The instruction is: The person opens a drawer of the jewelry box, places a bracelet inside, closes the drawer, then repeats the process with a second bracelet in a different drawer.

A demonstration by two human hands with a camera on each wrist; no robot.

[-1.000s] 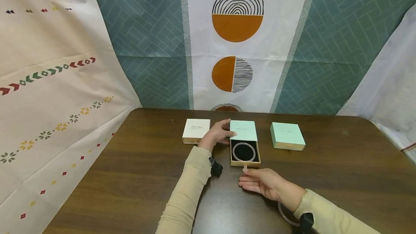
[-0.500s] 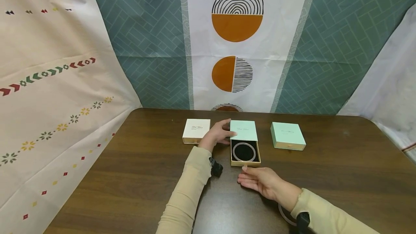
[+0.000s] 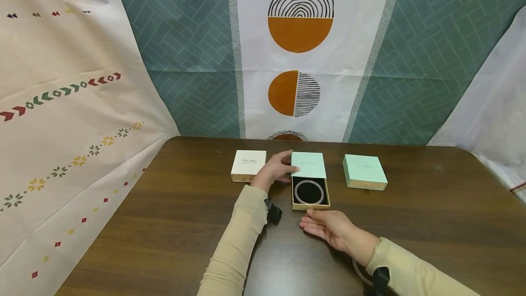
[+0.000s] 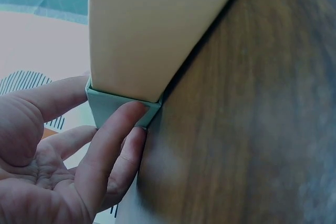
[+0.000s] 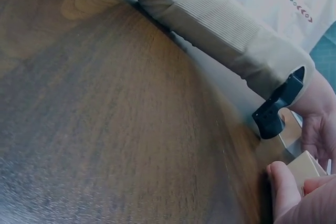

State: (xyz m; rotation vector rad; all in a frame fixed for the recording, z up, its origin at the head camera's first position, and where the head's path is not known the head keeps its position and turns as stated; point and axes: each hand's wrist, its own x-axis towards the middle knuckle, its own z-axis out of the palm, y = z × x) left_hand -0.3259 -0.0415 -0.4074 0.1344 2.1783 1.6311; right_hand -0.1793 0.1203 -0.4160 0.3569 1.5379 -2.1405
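Note:
In the head view my left hand [image 3: 277, 168] grips the mint sleeve [image 3: 308, 164] of a drawer-style gift box, thumb on top. The left wrist view shows its fingertips round the mint sleeve's end, beside the cream drawer side [image 4: 142, 30]. That drawer [image 3: 320, 207] is pulled out toward me. Inside, a pale bangle [image 3: 296, 192] lies round a black cushion. At the drawer's front my right hand [image 3: 328, 227] pinches the small ribbon pull, largely hidden by the thumb. In the right wrist view, its fingers [image 5: 285, 187] are right at the drawer's corner.
To the left stands a closed white box [image 3: 248, 162], partly behind my left wrist. A closed mint box [image 3: 363, 169] sits to the right. Another pale ring [image 3: 358, 273] lies on the wooden table [image 3: 164, 223], partly under my right forearm. Patterned cloths [image 3: 197, 58] hang behind.
My right hand has moved slightly up and left, its thumb now close against the drawer front where a length of ribbon showed before. Left hand and drawer have hardly moved.

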